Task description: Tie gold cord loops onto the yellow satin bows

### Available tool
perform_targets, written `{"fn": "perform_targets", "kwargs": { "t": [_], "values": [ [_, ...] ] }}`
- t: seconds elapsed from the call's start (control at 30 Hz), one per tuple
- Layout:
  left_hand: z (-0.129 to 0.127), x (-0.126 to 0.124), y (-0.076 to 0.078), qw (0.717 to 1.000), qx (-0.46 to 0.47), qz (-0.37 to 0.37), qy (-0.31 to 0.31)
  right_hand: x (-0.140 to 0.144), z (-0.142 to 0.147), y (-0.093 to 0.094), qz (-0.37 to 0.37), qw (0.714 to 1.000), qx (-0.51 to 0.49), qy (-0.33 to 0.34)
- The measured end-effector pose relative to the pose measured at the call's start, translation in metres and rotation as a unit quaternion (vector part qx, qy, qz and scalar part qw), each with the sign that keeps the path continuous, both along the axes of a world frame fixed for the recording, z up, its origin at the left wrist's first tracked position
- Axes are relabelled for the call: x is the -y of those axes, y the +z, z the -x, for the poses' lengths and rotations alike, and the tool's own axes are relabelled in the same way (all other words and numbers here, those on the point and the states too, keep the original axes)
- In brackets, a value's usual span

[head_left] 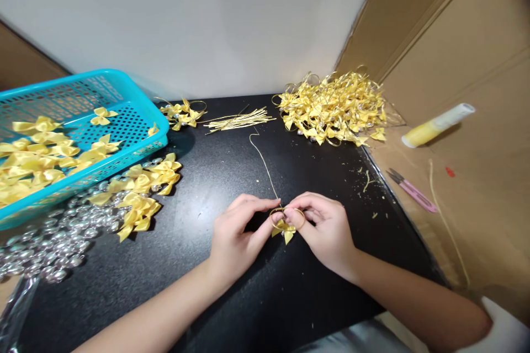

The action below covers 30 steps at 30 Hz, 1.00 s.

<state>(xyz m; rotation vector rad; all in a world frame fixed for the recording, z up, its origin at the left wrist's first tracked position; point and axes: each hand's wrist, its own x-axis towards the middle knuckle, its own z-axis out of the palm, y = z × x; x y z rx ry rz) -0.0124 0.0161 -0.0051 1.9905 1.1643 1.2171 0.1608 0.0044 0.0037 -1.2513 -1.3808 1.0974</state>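
Near the front of the black table, my left hand (244,226) and my right hand (323,226) meet with thumbs and fingertips pinched. Between them is a gold cord loop (298,211), gripped from both sides. A yellow ribbon bow (287,234) hangs just below the fingertips, partly covered by them. From the pinch a thin loose cord end (265,161) runs away across the tabletop. The exact point where the cord crosses or knots is hidden by my fingers.
Left, a turquoise basket (136,94) holds yellow bows, with silver beads (62,242) and more bows (141,209) beside it. Cut cords (242,120) lie at the back. A pile of finished-looking bow loops (335,107) stands back right. Pink-handled snips (414,192) and a tube (439,126) lie right.
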Motion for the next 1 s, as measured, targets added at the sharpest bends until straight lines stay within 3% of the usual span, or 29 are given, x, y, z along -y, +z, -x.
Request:
{"fn": "perform_targets", "kwargs": {
  "t": [0.13, 0.5, 0.73, 1.0],
  "values": [
    [-0.0012, -0.0026, 0.0054, 0.999, 0.008, -0.035, -0.013, -0.0010, -0.0010, 0.0007, 0.024, 0.999, -0.031, -0.001],
    [-0.0013, -0.0020, 0.0034, 0.999, 0.035, -0.009, -0.016, -0.0011, 0.0009, 0.0001, 0.064, 0.993, -0.094, 0.000],
    [-0.0030, -0.0005, 0.0012, 0.993, 0.094, 0.073, 0.012, 0.0005, 0.0047, -0.0063, 0.037, 0.994, -0.102, -0.013],
    [-0.0034, 0.0003, 0.0000, 0.992, 0.094, 0.081, 0.004, -0.0006, 0.0039, -0.0026, 0.014, 0.998, -0.059, -0.032]
  ]
}}
